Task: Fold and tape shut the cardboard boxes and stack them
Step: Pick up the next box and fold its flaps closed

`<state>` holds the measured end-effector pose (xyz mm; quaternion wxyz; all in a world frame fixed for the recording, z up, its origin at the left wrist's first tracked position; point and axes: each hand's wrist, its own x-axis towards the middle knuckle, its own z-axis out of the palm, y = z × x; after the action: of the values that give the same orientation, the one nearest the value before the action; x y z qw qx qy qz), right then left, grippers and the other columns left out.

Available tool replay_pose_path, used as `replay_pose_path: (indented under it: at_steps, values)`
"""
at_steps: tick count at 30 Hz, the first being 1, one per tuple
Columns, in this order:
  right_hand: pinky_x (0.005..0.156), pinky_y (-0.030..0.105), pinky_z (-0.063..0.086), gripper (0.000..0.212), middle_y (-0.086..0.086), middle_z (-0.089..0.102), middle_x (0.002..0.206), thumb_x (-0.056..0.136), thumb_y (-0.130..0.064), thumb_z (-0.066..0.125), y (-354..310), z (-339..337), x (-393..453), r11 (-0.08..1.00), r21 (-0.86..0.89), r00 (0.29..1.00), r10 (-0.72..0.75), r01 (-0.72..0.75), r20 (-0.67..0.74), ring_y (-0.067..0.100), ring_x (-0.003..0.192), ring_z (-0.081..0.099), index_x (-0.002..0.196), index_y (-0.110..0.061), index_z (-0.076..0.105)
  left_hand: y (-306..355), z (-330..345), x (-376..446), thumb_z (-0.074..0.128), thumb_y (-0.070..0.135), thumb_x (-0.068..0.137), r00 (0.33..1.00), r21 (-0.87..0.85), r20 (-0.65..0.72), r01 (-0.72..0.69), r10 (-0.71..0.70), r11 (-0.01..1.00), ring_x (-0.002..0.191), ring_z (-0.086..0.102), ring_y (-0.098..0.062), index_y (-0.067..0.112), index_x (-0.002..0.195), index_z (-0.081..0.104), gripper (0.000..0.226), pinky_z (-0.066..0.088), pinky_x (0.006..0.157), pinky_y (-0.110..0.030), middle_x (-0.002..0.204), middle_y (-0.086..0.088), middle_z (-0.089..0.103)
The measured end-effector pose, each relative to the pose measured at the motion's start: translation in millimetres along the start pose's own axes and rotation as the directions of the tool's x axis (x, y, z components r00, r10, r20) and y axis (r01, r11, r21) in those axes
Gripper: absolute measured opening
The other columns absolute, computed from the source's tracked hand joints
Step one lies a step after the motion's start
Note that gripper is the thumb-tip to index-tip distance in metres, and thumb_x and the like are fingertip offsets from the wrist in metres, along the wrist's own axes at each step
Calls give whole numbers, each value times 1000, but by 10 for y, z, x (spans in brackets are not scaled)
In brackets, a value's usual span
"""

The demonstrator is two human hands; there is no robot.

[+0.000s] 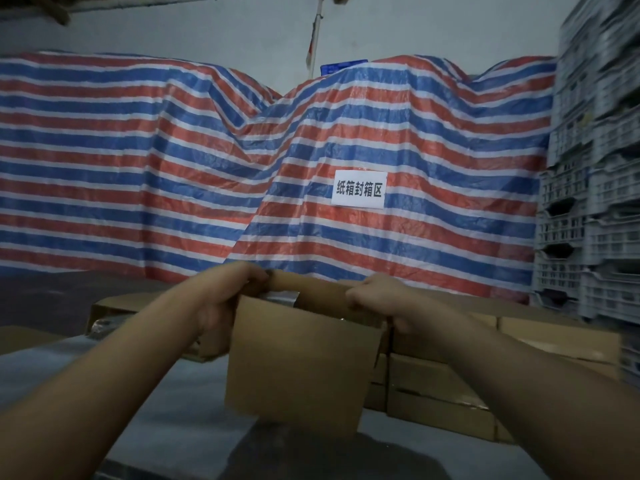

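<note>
Cardboard box held up in front of the person, above the grey table, tilted a little, its broad brown face toward the wearer. Top not closed: a flap along the far edge stands up, and something shiny, silvery shows just inside the opening; cannot tell what it is.

Left hand grips the box's upper left corner, fingers curled over the top edge, thumb side down along the left wall. Right hand grips the upper right corner, fingers bunched tight and curled round the raised flap. Both forearms bare, reaching in from the bottom corners.

To the right and just behind the held box, a stack of closed boxes, several layers, flush against one another. To the left, further back, an open box on the table with dark contents inside, too dim to name.

Behind everything a striped tarp, red, blue and white, draped over tall shapes. A white paper sign with black Chinese characters is stuck on it. Grey plastic crates piled high along the right edge. Pale wall above.
</note>
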<state>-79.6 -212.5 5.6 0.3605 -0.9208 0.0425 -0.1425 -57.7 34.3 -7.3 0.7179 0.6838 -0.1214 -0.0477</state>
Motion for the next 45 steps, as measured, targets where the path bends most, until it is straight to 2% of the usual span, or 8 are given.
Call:
replay_pose_path:
  at_steps: [9, 12, 22, 31, 34, 37, 40, 45]
  values:
    - [54, 27, 55, 28, 5, 74, 75, 81, -19, 69, 940, -906, -324, 934, 148, 946, 322, -324, 35, 17, 60, 70, 108, -10, 64, -384, 1270, 21, 59, 23, 88, 971, -150, 236, 70, -33, 986, 63, 72, -19, 9, 100, 69, 21, 54, 59, -31, 78, -9, 75]
    - [63, 31, 59, 30, 15, 74, 100, 84, -22, 69, 1253, -878, -418, 901, 157, 914, 397, -405, 80, 23, 77, 73, 111, -10, 64, -674, 1532, 33, 56, 22, 89, 960, -172, 263, 144, -96, 974, 58, 71, -20, 7, 89, 73, 23, 53, 51, -26, 75, -11, 74]
    - [68, 33, 55, 37, 11, 77, 88, 85, -45, 66, 1567, -551, -698, 677, 720, 964, 261, -152, -42, 23, 72, 75, 95, -11, 78, -821, 1599, 135, 58, 25, 85, 972, -202, 225, 115, -68, 973, 67, 72, -24, 14, 77, 81, 27, 56, 56, -30, 84, -12, 75]
    - [94, 47, 50, 60, 19, 75, 101, 91, -63, 50, 1697, -266, -790, 521, 851, 954, 286, -72, -95, 36, 95, 71, 105, -9, 73, -935, 1580, 85, 50, 40, 95, 970, -248, 243, 74, -12, 966, 72, 73, -23, 14, 78, 81, 44, 54, 62, -31, 86, -12, 75]
    - [85, 42, 51, 30, 8, 76, 100, 96, -47, 56, 1562, -448, -775, 723, 690, 946, 195, 39, -258, 26, 98, 68, 103, -21, 71, -933, 1552, 105, 52, 39, 95, 969, -247, 248, 72, -9, 966, 72, 72, -23, 12, 85, 78, 39, 53, 65, -33, 86, -12, 74]
    - [73, 22, 47, 11, -9, 69, 101, 96, -24, 64, 1395, -632, -748, 971, 166, 877, -73, 171, -475, 7, 97, 62, 94, -34, 67, -953, 1547, 126, 51, 39, 95, 969, -228, 247, 57, 2, 972, 73, 73, -23, 12, 90, 76, 37, 52, 68, -34, 88, -13, 75]
    - [74, 13, 43, 18, -18, 65, 98, 96, -23, 64, 1237, -723, -701, 960, -200, 938, -244, 197, -245, -2, 95, 59, 91, -40, 67, -966, 1548, 130, 50, 39, 97, 970, -225, 242, 34, 22, 974, 73, 72, -22, 11, 96, 74, 36, 52, 71, -35, 87, -12, 74]
    - [101, 32, 47, 37, -10, 63, 124, 92, -44, 66, 1030, -896, -709, 942, -334, 992, -2, 45, 127, 4, 112, 56, 126, -29, 64, -973, 1536, 68, 45, 44, 100, 976, -223, 211, 2, 46, 975, 89, 70, -28, 12, 115, 67, 42, 51, 74, -36, 100, -14, 74]
